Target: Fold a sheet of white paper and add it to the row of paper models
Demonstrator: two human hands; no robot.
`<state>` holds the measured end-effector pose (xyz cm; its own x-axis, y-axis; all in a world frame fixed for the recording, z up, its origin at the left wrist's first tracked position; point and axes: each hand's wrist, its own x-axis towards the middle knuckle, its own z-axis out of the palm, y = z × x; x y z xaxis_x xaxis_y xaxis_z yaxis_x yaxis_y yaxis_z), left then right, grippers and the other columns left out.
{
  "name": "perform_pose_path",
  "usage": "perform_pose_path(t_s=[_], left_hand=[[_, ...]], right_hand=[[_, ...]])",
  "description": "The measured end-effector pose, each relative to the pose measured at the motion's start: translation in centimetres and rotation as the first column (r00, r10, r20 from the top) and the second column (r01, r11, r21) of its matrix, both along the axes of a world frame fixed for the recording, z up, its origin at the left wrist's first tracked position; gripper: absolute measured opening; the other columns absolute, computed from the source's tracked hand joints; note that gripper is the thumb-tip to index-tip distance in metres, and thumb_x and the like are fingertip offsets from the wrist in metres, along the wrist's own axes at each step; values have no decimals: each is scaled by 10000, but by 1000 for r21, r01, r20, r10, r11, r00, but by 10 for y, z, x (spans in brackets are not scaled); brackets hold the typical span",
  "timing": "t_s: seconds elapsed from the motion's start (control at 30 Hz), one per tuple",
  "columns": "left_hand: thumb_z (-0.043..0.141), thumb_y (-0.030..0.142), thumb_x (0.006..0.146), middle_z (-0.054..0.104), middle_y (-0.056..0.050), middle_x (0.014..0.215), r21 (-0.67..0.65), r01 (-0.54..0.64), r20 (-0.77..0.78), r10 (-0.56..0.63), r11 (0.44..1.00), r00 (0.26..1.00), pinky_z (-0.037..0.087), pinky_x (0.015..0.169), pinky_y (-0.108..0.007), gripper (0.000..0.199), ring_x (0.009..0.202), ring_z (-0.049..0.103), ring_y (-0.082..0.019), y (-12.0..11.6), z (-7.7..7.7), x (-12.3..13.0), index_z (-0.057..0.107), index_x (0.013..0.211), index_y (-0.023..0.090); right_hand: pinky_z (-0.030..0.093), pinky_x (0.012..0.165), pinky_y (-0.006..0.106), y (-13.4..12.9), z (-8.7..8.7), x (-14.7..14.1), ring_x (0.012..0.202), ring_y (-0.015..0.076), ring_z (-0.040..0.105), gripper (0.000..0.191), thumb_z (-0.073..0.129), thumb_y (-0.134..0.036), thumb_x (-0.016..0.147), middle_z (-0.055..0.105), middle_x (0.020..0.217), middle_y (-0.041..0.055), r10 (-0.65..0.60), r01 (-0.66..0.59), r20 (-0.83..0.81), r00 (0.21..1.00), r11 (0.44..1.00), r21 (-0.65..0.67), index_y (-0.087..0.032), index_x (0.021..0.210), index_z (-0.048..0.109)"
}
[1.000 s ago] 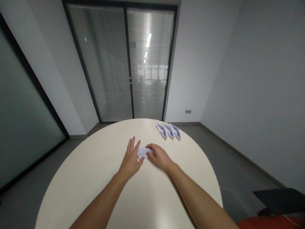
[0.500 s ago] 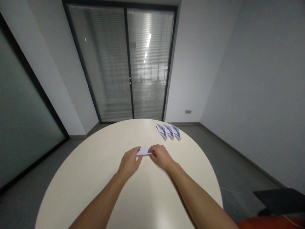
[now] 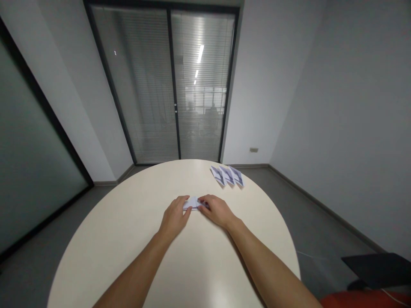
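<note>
A small folded sheet of white paper point(image 3: 192, 202) lies on the round cream table point(image 3: 128, 222), between my two hands. My left hand point(image 3: 175, 214) grips its left end, thumb at the near edge and fingers over the far side. At the other end my right hand point(image 3: 216, 209) pinches the paper, with a flap turned over toward the middle. A crease or flap edge shows near the centre of the sheet. My right fingers hide most of the right end.
Several folded paper pieces point(image 3: 226, 176) with bluish-purple print stand overlapping at the table's far right edge. Past the table are a glass partition with blinds point(image 3: 199, 107) and pale walls. A black flat object point(image 3: 379, 269) and something red point(image 3: 362, 299) are at lower right.
My right hand has shifted slightly left, bringing the paper's right end over toward the middle. My left hand has stayed almost in place on the left end.
</note>
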<state>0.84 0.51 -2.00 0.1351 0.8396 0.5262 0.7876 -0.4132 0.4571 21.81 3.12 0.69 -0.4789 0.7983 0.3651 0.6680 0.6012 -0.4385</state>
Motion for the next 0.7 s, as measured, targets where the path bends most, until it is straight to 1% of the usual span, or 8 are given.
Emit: perform_pose_path(t_s=[0.07,0.13,0.27,0.33,0.53,0.7], left_hand=[[561,237,918,643,-95,1233,28,-17,35,16,999,999,499,1000,-417,361,1136,610,-245,0,2,0,556,1277,200],[572,253,914,622,-100,1263,31,-42,87,39,999,995,508,986,-411,399,1117,621,-241,0,2,1,524,1307,198],[625,293,892,627,-103,1269,-54,-104,224,114,993,968,549,886,-389,557,958,667,-209,2,1,2,419,1401,198],[643,309,886,637,-95,1265,-85,-108,268,127,991,955,552,871,-389,606,939,668,-204,3,0,2,383,1424,207],[643,324,890,670,-68,1222,-101,-42,297,71,994,952,545,886,-377,540,969,672,-196,1,6,6,430,1377,235],[673,364,869,657,-75,1251,-98,-54,304,82,994,949,542,897,-382,516,990,671,-206,-1,8,7,476,1327,231]], right_hand=[[488,863,319,0,0,-1,986,222,671,286,563,-328,956,731,1120,89,-1,1,-25,1000,1000,-3,-211,1188,684],[493,858,313,0,0,-2,964,210,680,289,534,-324,972,730,1127,84,-3,2,-61,998,1000,-14,-217,1197,681],[497,864,303,1,0,-3,956,189,676,302,508,-304,987,715,1173,78,26,-31,-147,989,999,-31,-221,1233,660],[497,875,304,0,0,-3,965,187,671,305,506,-289,988,707,1189,77,48,-54,-176,983,998,-32,-221,1247,652],[497,915,317,-3,4,-7,1027,199,659,295,545,-217,955,699,1201,64,79,-84,-203,976,996,-18,-241,1227,656],[507,941,322,-5,8,-7,1098,201,643,341,549,-157,930,688,1231,55,131,-134,-195,972,991,-2,-271,1226,673]])
